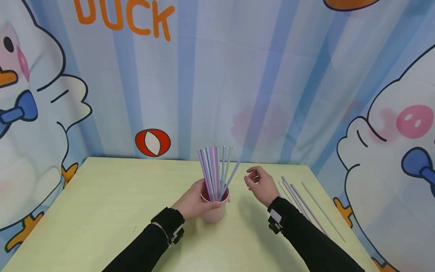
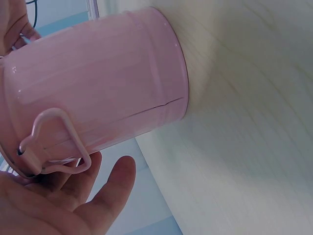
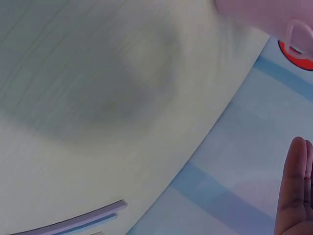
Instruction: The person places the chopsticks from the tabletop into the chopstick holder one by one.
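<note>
Here, the left hand [image 1: 194, 200] grips the glossy pink cylindrical cup [image 1: 213, 217] near its rim on the pale wooden table [image 1: 119, 196]; the loosely bent right hand [image 1: 262, 186] nearby seems empty. The thin pastel plastic straws [image 1: 213, 168] propped inside look light, stiff and slippery, best pinched mid-length.

curtained booth (duck-print cloth [image 1: 221, 75])

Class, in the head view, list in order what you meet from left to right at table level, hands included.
Left hand → pink cup → right hand → cluster of loose straws → lone pale straw.
</note>
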The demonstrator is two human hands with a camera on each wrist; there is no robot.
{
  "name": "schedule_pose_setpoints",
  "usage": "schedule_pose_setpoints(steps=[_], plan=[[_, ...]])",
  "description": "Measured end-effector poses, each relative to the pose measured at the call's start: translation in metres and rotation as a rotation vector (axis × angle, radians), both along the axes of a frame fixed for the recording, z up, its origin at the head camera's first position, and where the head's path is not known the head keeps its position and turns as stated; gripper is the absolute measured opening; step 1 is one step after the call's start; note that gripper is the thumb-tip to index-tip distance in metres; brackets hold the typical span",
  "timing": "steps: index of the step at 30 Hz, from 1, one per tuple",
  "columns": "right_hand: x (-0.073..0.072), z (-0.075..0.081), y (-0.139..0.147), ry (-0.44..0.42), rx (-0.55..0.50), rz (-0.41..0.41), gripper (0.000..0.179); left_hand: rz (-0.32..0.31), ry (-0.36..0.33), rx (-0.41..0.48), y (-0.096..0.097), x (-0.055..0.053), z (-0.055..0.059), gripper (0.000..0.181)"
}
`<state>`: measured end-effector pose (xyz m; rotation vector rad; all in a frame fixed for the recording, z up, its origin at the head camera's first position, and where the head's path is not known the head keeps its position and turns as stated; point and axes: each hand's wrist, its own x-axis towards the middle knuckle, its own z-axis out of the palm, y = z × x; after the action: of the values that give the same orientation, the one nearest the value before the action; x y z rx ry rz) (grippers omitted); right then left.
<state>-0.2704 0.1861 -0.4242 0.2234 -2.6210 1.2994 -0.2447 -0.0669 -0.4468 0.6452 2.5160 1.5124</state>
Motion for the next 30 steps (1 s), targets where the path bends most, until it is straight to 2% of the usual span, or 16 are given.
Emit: schedule_pose_setpoints(steps=[6,10,16,26,30], plan=[[-0.002,-0.016,0.041,0.006,0.156,-0.060,0.026,-0.011,0.007,0.008,-0.002,0.000,0.000,0.080],[0.000,-0.025,0.067,0.005,0.283,-0.070,0.027,-0.027,0.014,0.026,-0.001,0.000,0.001,0.080],[0.000,-0.040,0.097,-0.021,0.476,-0.067,0.031,0.008,-0.002,-0.006,-0.001,0.001,0.001,0.081],[0.001,-0.054,0.108,-0.041,0.701,-0.045,0.013,-0.003,-0.002,0.015,-0.001,0.002,0.002,0.078],[0.002,-0.055,0.106,-0.042,0.731,-0.037,0.017,0.000,-0.010,0.010,-0.001,0.001,0.002,0.080]])
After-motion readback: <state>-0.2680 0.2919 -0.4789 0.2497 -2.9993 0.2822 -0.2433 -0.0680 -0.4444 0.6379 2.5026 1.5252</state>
